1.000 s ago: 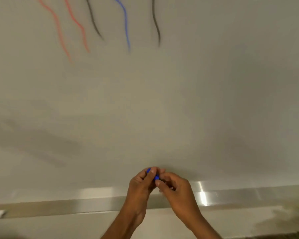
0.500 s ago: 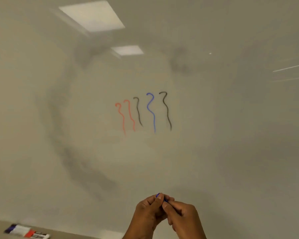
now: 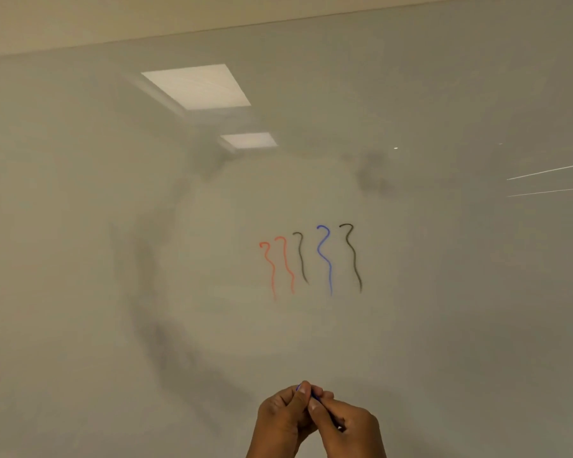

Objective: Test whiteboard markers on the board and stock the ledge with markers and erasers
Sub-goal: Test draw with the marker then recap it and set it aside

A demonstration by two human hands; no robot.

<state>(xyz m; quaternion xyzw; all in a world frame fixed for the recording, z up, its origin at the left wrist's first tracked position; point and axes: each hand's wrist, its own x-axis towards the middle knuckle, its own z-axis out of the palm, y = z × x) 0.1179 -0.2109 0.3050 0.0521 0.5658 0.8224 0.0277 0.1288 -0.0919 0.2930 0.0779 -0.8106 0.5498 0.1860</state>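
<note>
The whiteboard point(image 3: 444, 292) fills the view. Several wavy test lines point(image 3: 311, 259) are drawn at its middle: two orange-red, a dark one, a blue one, a dark one. At the bottom centre both hands meet around a blue marker point(image 3: 314, 396), of which only a sliver of blue shows between the fingertips. My left hand point(image 3: 283, 421) pinches its upper end, apparently the cap. My right hand point(image 3: 348, 431) grips the body, which is mostly hidden inside the fist. The ledge is out of view.
Grey smudges point(image 3: 166, 342) of wiped ink ring the test lines. Two ceiling lights point(image 3: 196, 85) reflect in the glossy board at upper left. The board's top edge point(image 3: 278, 24) runs across the top of the view.
The view has tilted upward: the ledge and the eraser at lower left have dropped out of sight, and the test lines sit near the middle. Both hands stay joined on the blue marker.
</note>
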